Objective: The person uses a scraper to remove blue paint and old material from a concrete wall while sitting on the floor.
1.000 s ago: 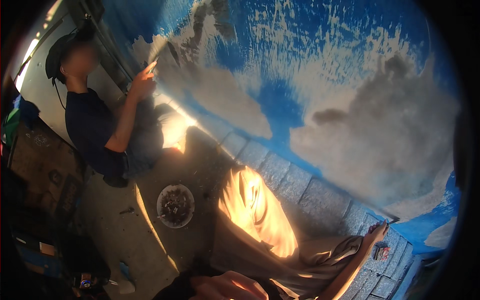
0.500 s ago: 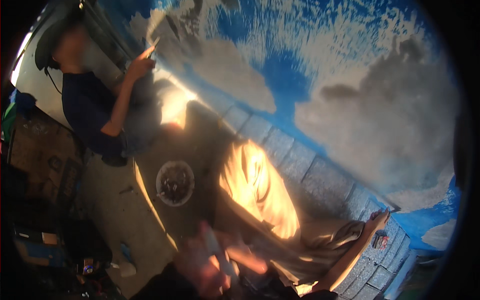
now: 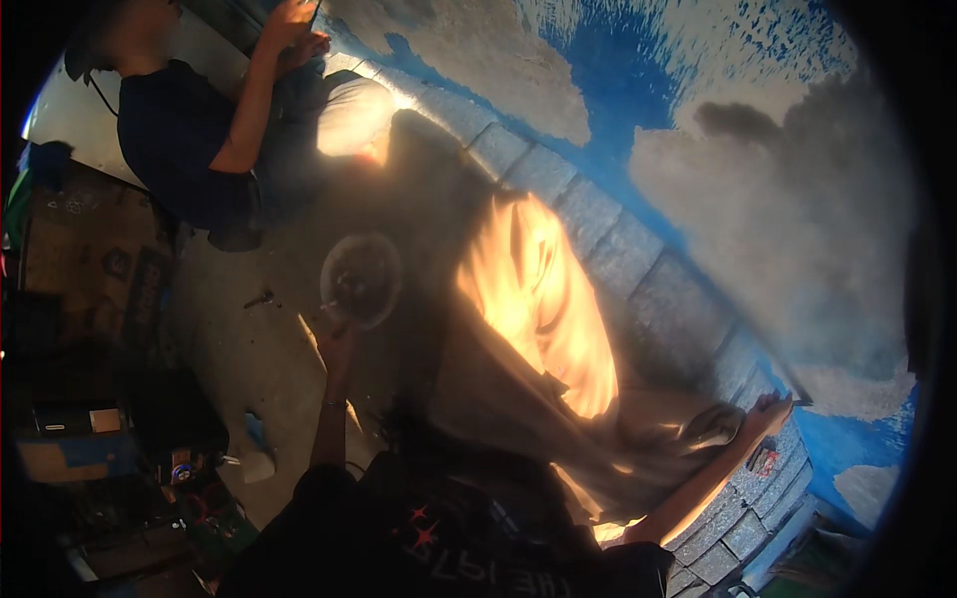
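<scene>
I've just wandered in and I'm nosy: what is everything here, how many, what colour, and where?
Wall: 1, blue with grey clouds, upper right
Brick strip: 1, grey, along the wall's foot
Floor: 1, greyish, centre left
Co-worker: 1, dark shirt, upper left
Slim tool: 1, dark, at the co-worker's hands
Bowl: 1, pale-rimmed, on the floor
Cardboard box: 1, brown, far left
Packet: 1, reddish, on the brick strip
Clutter: uncountable, mostly dark, lower left
Thin object: 1, dark, beside the right hand
Trousers: 1 pair, tan, centre
Shirt: 1, black, bottom
Left hand: 1, shadowed, by the bowl; grip unclear
Right hand: 1, bare, lower right; grip unclear
</scene>
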The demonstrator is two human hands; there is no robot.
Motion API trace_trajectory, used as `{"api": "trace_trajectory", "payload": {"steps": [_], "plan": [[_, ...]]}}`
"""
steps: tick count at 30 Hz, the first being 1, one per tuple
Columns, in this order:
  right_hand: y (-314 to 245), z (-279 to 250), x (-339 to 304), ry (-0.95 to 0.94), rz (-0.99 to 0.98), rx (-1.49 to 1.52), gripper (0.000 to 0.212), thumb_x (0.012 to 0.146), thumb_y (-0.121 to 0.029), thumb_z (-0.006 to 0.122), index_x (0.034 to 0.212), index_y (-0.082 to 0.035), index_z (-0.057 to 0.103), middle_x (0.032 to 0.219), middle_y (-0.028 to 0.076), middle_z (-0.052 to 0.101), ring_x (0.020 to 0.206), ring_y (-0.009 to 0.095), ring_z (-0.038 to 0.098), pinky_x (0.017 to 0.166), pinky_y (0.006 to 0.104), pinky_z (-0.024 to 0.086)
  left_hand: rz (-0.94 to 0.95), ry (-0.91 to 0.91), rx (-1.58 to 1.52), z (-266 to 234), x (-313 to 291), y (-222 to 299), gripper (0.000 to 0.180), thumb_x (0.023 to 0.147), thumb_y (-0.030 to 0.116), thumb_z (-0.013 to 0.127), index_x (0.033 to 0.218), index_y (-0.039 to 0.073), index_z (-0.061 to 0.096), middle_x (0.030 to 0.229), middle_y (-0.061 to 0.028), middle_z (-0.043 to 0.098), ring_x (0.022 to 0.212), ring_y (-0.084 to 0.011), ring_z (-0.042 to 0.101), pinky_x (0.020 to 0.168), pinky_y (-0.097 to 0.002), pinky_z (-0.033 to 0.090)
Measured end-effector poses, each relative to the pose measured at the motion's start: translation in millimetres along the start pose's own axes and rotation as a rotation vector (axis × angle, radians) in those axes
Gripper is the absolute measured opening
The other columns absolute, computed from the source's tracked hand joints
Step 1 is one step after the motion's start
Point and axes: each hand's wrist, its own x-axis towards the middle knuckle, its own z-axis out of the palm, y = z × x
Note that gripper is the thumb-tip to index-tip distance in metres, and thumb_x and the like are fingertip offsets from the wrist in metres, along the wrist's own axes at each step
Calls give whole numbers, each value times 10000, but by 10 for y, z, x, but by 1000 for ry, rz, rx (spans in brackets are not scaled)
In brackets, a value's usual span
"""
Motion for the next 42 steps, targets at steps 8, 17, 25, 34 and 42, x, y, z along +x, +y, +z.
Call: {"api": "trace_trajectory", "payload": {"steps": [8, 17, 25, 34, 42], "plan": [[143, -74, 98, -39, -150, -117, 157, 882, -174, 586, 822, -96, 463, 626, 28, 462, 468, 92, 379, 361, 228, 287, 115, -89, 109, 61, 93, -267, 457, 685, 85, 777, 1077, -25, 569, 988, -117, 634, 869, -171, 634, 698, -309, 522], [116, -64, 10, -82, -185, -118, 159, 889, -181, 574, 813, -103, 457, 626, 26, 460, 463, 93, 376, 364, 229, 284, 60, -59, 234, 49, 115, -307, 537, 613, 251, 847, 997, -32, 602, 910, -90, 644, 771, -153, 597, 666, -300, 479], [-114, -147, 54, 7, -115, -2, 160, 877, -205, 581, 962, -115, 480, 633, 23, 467, 453, 110, 384, 382, 248, 310, 26, -29, 225, 192, 210, 49, 527, 749, 305, 755, 1130, -19, 587, 970, -119, 673, 882, -178, 632, 768, -326, 488], [65, 213, -239, 168, 37, 80, 533, 851, -217, 633, 1337, -158, 424, 622, 8, 483, 415, 89, 383, 348, 247, 307, 192, 210, 47, -107, 351, 779, 367, 890, 284, 603, 1022, -58, 622, 784, -113, 638, 676, -172, 581, 590, -302, 475], [68, 159, -237, 206, -349, -37, 397, 922, -211, 544, 1263, -12, 512, 671, 19, 543, 547, 76, 466, 473, 253, 388, 241, -1080, -1421, 748, 23, 3282, 385, 951, 348, 480, 1046, -21, 531, 747, -48, 508, 527, -134, 437, 431, -217, 360]]}}
